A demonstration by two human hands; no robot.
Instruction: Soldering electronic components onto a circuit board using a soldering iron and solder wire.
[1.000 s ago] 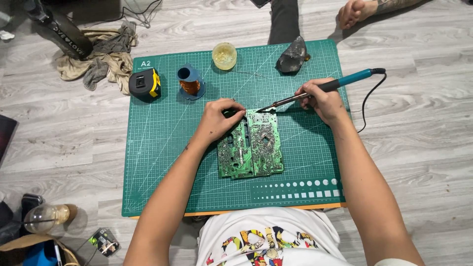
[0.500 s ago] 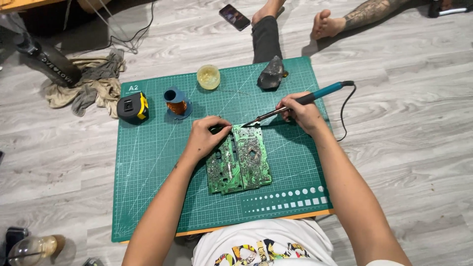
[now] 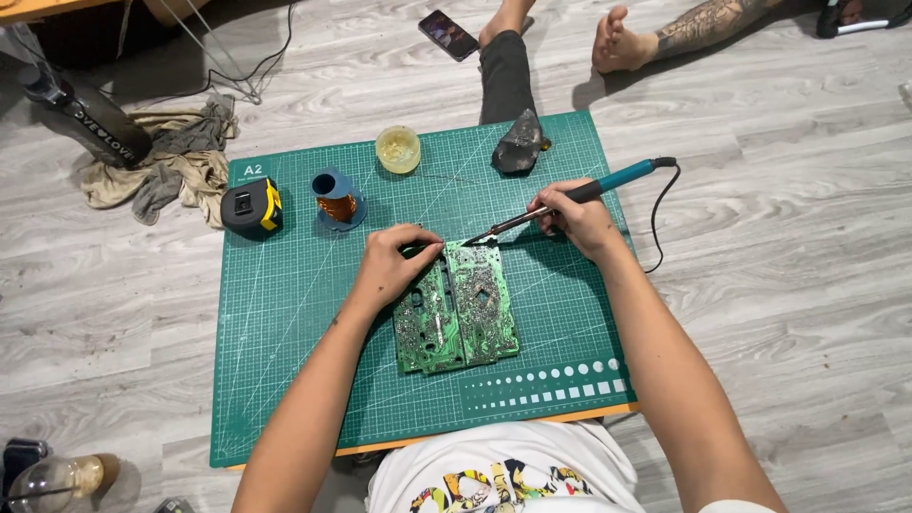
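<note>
Hidden: solder joint under the iron's tip is too small to make out; whatever the left hand [image 3: 391,263] is pinching at the board's top edge cannot be told.
Right hand: right hand [image 3: 576,215] is closing in a pen grip round the teal-handled soldering iron [image 3: 570,198], its tip touching the board's top edge.
Board: green circuit board [image 3: 458,309] is lying mid-mat on the green cutting mat [image 3: 285,361].
Labels: white corner marking at the mat's 10 o'clock; yellow-black tape measure [image 3: 251,207] beside it.
Change: view is sitting lower than half a second ago; both hands are staying put.
</note>
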